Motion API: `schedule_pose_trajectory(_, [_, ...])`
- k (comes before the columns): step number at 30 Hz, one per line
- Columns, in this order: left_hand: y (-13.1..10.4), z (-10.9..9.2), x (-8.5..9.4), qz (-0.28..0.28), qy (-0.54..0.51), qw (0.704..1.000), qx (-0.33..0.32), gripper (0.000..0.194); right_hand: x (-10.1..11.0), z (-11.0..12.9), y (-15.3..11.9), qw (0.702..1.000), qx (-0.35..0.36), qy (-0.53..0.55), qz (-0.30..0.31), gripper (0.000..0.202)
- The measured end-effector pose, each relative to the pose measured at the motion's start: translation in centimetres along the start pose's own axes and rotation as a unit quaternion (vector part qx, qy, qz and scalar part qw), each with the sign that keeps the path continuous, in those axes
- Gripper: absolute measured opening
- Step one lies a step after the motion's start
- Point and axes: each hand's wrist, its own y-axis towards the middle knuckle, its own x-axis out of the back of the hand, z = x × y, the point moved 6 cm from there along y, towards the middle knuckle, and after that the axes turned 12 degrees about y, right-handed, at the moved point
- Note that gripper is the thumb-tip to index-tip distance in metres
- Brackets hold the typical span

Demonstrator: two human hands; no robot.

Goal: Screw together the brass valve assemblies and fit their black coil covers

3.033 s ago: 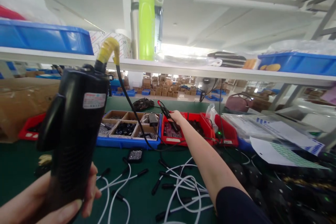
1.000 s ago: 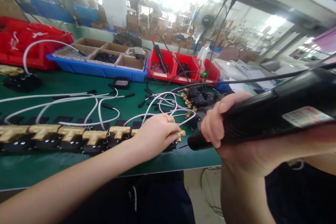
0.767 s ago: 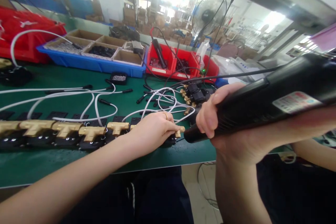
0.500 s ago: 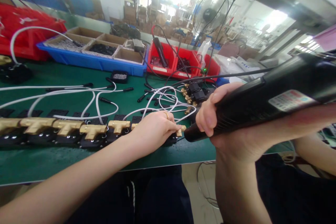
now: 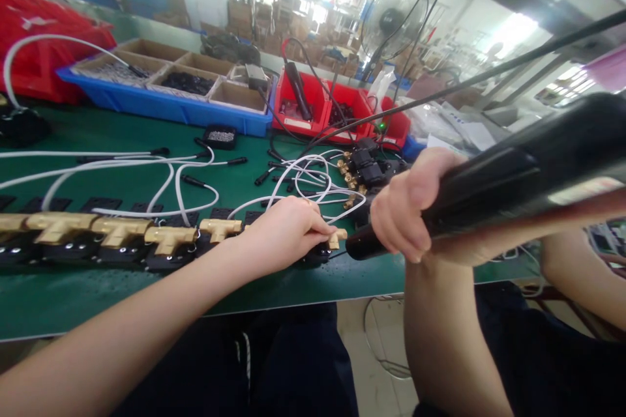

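Note:
My right hand [image 5: 405, 215] is wrapped round a black power screwdriver [image 5: 489, 189], whose tip points left at the unit beside my left fingers. My left hand [image 5: 288, 228] pinches at a small brass fitting [image 5: 336, 238] on a black valve unit at the right end of a row; my hand covers much of that unit. To the left, more brass tee fittings [image 5: 171, 238] sit on black bodies along the green table [image 5: 205, 293]. White cables [image 5: 178, 192] with black connectors lie behind the row.
A blue tray [image 5: 195, 116] with divided compartments and red bins [image 5: 298, 122] stand at the back. Nearer are a small black box of screws [image 5: 220, 137] and piled black parts with brass ends [image 5: 364, 166]. Another person's arm [image 5: 581, 267] shows at the right.
The screwdriver has tilted and shifted slightly right in my right hand's grip, and its cord now runs higher. My left hand stays at the brass fitting. The view has shifted slightly.

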Motion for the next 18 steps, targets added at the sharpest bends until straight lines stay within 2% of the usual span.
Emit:
schedule_pose_trajectory(2, [0.0,0.0,0.0,-0.007,-0.005,1.000,0.003,0.018,-0.4,-0.4,0.3,0.999,0.037,-0.005,-0.039,0.075])
schedule_pose_trajectory(3, [0.0,0.0,0.0,-0.008,-0.004,1.000,0.005,0.019,-0.6,-0.4,0.2,0.994,0.070,-0.011,-0.078,0.071])
schedule_pose_trajectory(5, [-0.1,0.0,0.0,-0.006,-0.002,1.000,0.007,0.018,-0.8,-0.2,-0.4,0.975,0.140,-0.036,-0.171,0.059])
schedule_pose_trajectory(7, [-0.1,-0.1,0.0,-0.006,-0.002,1.000,0.008,0.018,-0.8,0.0,-1.1,0.959,0.177,-0.051,-0.215,0.052])
schedule_pose_trajectory(9, [-0.1,-0.1,0.0,-0.009,-0.002,1.000,0.007,0.018,-1.2,0.0,-1.1,0.974,0.153,-0.026,-0.164,0.057])
schedule_pose_trajectory(12, [-0.1,-0.1,0.0,-0.010,0.010,1.000,0.006,0.018,-1.8,-0.1,-0.7,0.997,0.062,0.020,-0.043,0.071])
schedule_pose_trajectory(14, [-0.2,-0.1,-0.1,-0.014,0.018,1.000,0.002,0.019,-2.0,0.0,-0.6,0.999,0.031,0.029,-0.022,0.074])
schedule_pose_trajectory(18, [-0.2,-0.1,0.0,-0.024,0.015,1.000,-0.001,0.020,-2.2,0.2,-0.5,0.998,0.043,0.040,-0.019,0.079])
